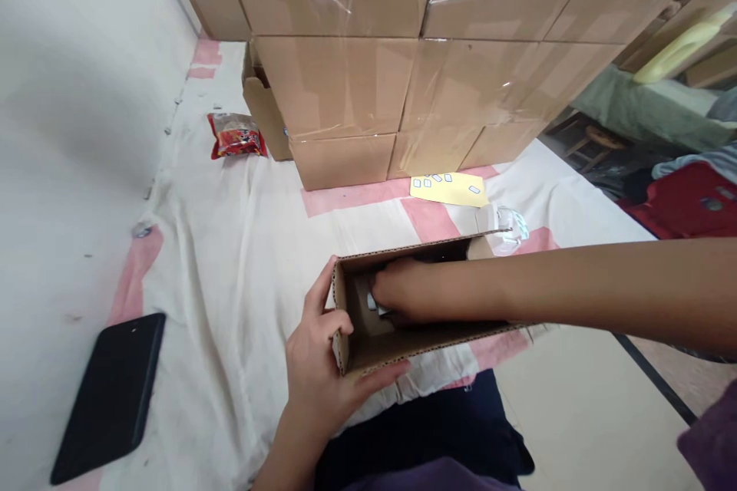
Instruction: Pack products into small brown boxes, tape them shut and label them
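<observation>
An open cardboard box [342, 288], long and narrow, is tilted so that its inside shows. My left hand [322, 353] grips its left end, the thumb over the rim and the other fingers around the outside. Down inside the box is my right hand [403, 288], curled and knuckles up, with the forearm crossing the box's right end. Small whitish pieces [371, 302] show by its fingers, against the inner wall. The fingertips are hidden, so what they hold cannot be made out.
Taped cardboard boxes [339, 84] are stacked behind. A yellow sheet with small stickers [446, 189] and a clear plastic item with a roll [507, 229] lie beyond the box. A red snack packet [236, 136] and a black phone [109, 391] are at left on the white-and-pink cloth [230, 261].
</observation>
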Action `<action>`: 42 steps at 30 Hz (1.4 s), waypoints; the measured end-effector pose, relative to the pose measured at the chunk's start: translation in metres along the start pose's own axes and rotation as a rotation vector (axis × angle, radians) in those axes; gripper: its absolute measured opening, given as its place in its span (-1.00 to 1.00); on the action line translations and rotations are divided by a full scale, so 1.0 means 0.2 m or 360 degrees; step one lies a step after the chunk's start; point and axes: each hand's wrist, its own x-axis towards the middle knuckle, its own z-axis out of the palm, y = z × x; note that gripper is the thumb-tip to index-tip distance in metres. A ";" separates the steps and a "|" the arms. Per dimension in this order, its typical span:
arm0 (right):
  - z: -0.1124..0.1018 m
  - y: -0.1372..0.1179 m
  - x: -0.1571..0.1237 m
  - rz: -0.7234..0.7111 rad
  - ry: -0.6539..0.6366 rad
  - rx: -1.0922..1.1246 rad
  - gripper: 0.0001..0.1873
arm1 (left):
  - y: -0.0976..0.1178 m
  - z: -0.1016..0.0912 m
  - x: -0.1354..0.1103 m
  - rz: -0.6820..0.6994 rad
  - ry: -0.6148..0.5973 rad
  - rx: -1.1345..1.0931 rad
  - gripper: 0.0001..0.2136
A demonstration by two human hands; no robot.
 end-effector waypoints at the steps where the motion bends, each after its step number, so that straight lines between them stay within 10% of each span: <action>1: -0.03 -0.01 0.00 0.0022 -0.0039 -0.0043 -0.62 | 0.00 0.00 0.00 0.0028 -0.0008 -0.0059 -0.49; 4: -0.18 -0.02 -0.09 0.0017 -0.0033 0.0037 -0.77 | -0.02 0.01 0.00 0.0054 -0.0024 -0.0146 -0.50; 8: -0.36 0.06 -0.52 -0.0125 0.0516 0.0637 -0.67 | -0.06 0.03 -0.01 0.0130 -0.0070 -0.0134 -0.41; 13: -0.07 0.22 -0.97 -0.0046 0.1184 0.0834 -0.35 | -0.10 0.04 -0.02 0.0557 -0.0180 0.0108 -0.26; 19: 0.39 0.26 -0.81 0.0066 0.1595 0.1106 -0.62 | -0.07 0.08 -0.03 0.0307 -0.0222 -0.0290 -0.36; 26: 0.33 0.20 -0.63 0.0270 0.1800 0.0905 0.03 | 0.02 0.13 -0.03 -0.0303 0.0006 -0.0381 -0.31; 34: 0.37 0.17 -0.59 0.0304 0.2139 0.0557 -0.71 | -0.04 0.04 0.03 0.0095 -0.0368 0.0206 -0.57; 42: 0.50 0.22 -0.74 0.0497 0.2330 0.1017 -0.67 | 0.23 0.16 0.00 0.0548 -0.0281 0.1243 -0.49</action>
